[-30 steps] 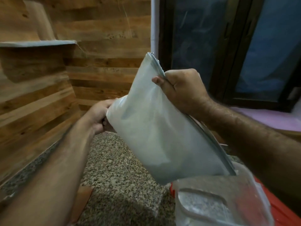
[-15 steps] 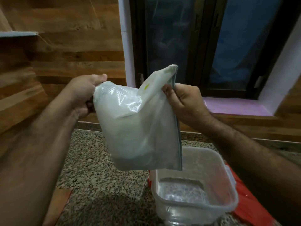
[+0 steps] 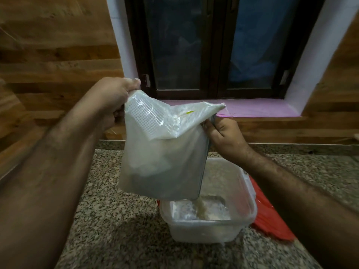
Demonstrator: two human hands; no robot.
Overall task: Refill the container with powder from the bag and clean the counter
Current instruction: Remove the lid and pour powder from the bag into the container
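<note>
A translucent white plastic bag (image 3: 163,152) of powder hangs upended over a clear square plastic container (image 3: 209,228) on the granite counter (image 3: 120,230). My left hand (image 3: 116,100) grips the bag's upper left corner, raised high. My right hand (image 3: 223,136) pinches the bag's right edge lower down. A thin stream of pale powder (image 3: 201,207) falls from the bag's bottom right corner into the container, which holds a shallow layer of powder.
A red lid (image 3: 270,220) lies under and to the right of the container. Wood-panelled walls close the left and back. A dark-framed window (image 3: 211,47) with a pink sill (image 3: 262,109) stands behind the counter.
The bag's bottom has been lifted higher by my left hand, and its open corner lowered over the container. Powder now pours out. The view has swung right and down.
</note>
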